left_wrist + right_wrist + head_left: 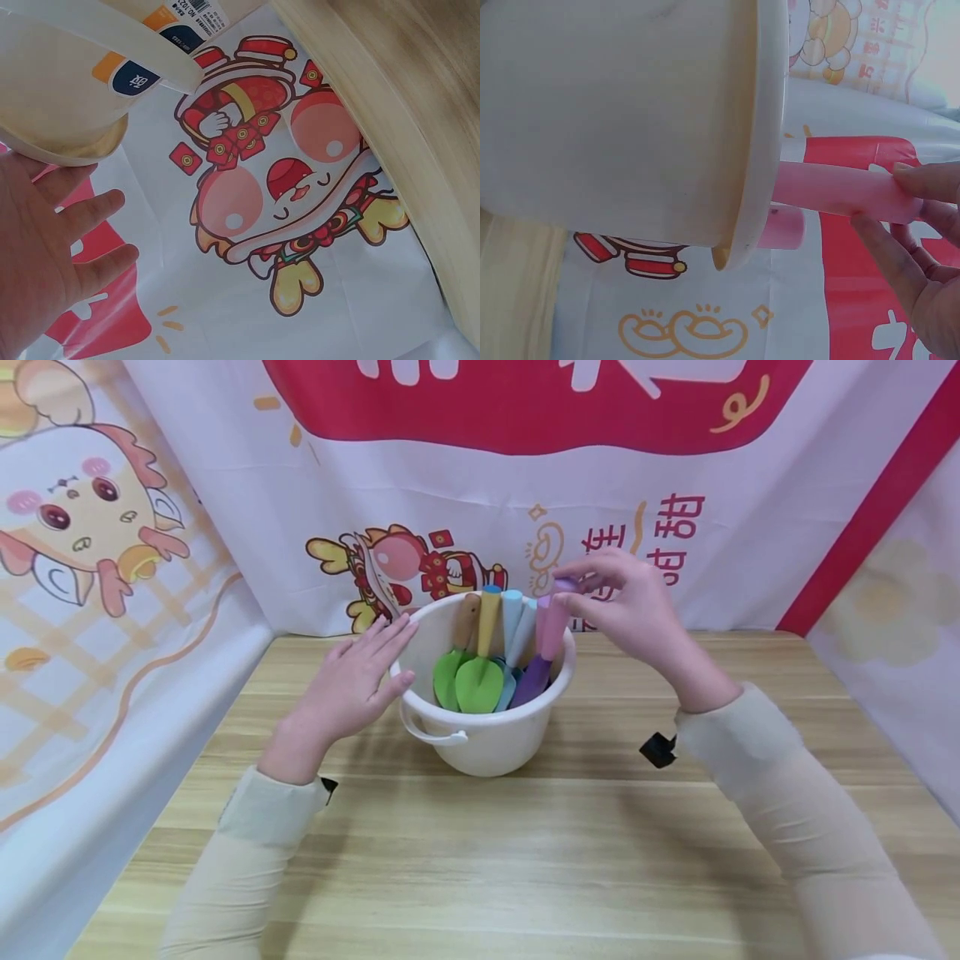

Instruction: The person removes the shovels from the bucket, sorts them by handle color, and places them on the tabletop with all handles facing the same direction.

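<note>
A white bucket (487, 745) stands on the table, holding several small garden trowels upright. Two have green blades: one with a brown handle (466, 620), one with a yellow handle (488, 622). Beside them are light-blue handles (512, 614). At the bucket's right side, my right hand (637, 606) pinches the top of a pink handle (840, 189) between thumb and fingers; a second pink handle (784, 228) is close by. A purple blade (532, 681) shows below the pink handles inside the bucket. My left hand (351, 681) lies with fingers extended at the bucket's left rim.
The bucket's carrying handle (433, 737) hangs at its front left. A wood-grain table (465, 860) spreads beneath, with a printed cloth (450, 485) hanging behind it. Labels (135, 79) are stuck on the bucket's outer wall.
</note>
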A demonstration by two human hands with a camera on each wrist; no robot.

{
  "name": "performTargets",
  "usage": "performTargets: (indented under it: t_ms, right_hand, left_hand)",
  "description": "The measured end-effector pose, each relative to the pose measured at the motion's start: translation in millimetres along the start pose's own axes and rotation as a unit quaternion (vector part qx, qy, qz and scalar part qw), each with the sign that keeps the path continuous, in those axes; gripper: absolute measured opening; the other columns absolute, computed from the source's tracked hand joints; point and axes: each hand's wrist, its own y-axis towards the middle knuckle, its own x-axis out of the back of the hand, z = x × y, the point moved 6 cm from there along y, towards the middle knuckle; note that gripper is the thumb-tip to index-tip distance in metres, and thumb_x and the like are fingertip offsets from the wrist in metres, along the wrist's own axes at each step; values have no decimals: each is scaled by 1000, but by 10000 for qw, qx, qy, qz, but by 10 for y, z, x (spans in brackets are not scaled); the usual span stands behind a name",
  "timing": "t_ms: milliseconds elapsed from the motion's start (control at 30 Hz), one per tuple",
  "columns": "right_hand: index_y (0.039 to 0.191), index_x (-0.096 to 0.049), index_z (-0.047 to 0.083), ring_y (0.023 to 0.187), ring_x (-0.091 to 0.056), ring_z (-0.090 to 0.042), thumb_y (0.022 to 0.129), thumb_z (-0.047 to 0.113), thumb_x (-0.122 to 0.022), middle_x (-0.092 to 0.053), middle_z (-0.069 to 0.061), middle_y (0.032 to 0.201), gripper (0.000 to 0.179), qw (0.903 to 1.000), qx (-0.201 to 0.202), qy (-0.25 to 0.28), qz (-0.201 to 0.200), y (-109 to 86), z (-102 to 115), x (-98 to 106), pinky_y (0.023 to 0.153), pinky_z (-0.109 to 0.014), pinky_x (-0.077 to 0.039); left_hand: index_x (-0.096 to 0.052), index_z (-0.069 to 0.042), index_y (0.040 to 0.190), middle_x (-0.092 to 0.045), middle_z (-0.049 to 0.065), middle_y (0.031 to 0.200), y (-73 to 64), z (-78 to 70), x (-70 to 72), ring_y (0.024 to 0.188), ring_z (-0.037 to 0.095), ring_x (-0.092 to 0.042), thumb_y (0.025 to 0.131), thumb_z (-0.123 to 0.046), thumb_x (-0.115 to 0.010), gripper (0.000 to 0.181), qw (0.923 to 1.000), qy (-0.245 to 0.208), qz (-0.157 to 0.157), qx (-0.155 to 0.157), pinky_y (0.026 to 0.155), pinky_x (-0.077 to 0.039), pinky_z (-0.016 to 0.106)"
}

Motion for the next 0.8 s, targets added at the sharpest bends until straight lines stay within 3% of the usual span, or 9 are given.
performTargets:
  t_ms: [200, 467, 800]
  right_hand:
    - [119, -76, 5, 96, -65, -17, 95, 13, -74, -70, -7, 114, 25, 9991, 230, 48, -357, 12, 44, 74, 81, -20, -54]
    - [118, -76, 4, 95, -65, -13, 94, 14, -75, -70, -7, 114, 26, 9981, 230, 132, -555, 33, 102, 175, 83, -19, -54]
    - [118, -75, 0, 99, -65, -15, 92, 5, -75, -70, -4, 113, 26, 9922, 197, 912, -832, -2, 91, 324, 82, -19, -56]
  left_hand:
    - [-19, -18, 166, -11, 1, 171, 12, -17, 16, 156, 32, -8, 108, -43, -44, 67, 10000, -26, 19, 33, 119, -15, 67]
    - [-20, -17, 166, -12, 1, 171, 20, -21, 31, 156, 33, -9, 108, -42, -44, 67, 10000, -1, 42, 52, 118, -16, 67]
    - [-19, -16, 166, -12, 2, 171, -8, -32, 16, 156, 34, -9, 109, -46, -40, 67, 9999, 16, 115, 25, 118, -16, 68]
